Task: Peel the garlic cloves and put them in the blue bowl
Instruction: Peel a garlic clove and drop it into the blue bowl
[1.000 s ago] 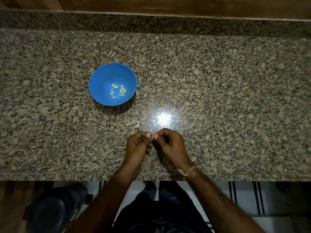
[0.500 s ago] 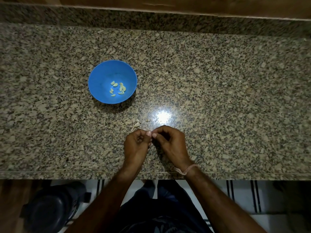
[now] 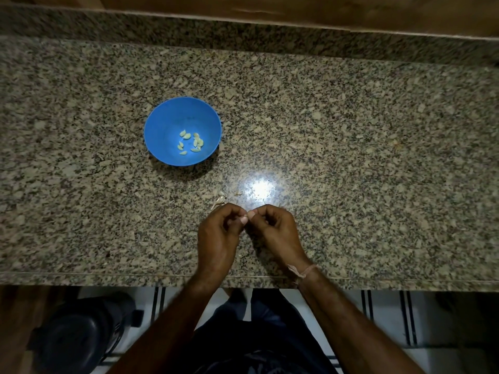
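Blue bowl (image 3: pixel 162 122) sits left on the table (image 3: pixel 351 157), peeled cloves (image 3: pixel 191 143) inside, within reach. Husk scraps (image 3: pixel 220 201) just beyond the hands. Left hand (image 3: pixel 217 236) and right hand (image 3: pixel 276 230) meet fingertip to fingertip, fingers narrow, likely pinching a hidden clove.

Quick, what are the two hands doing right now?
Left hand: curled shut, fingertips pinching something too small to make out.
Right hand: curled shut, pinching the same hidden bit.
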### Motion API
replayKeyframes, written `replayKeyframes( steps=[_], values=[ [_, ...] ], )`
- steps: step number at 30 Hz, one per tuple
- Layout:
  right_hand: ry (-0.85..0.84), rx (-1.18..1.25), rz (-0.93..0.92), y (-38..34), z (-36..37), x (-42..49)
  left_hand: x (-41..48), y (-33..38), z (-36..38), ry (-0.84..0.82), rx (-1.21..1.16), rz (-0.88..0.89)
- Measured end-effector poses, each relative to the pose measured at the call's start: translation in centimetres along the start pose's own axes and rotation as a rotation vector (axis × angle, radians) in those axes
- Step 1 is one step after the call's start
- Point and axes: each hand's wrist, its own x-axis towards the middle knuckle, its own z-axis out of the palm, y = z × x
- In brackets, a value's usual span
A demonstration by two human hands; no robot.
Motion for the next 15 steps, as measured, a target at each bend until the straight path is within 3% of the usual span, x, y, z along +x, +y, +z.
replayKeyframes(
  steps=[4,9,15],
  values=[
    [-0.021,-0.029,-0.012,0.3,0.2,0.0,-0.3,-0.5,-0.8,0.025,0.124,0.075],
    [0.03,-0.122,-0.084,0.5,-0.3,0.3,-0.5,-1.8,-1.8,0.121,0.152,-0.031],
    [0.054,-0.293,-0.102,0.9,-0.2,0.7,-0.5,-2.6,-1.7,0.109,0.257,-0.019]
  ],
)
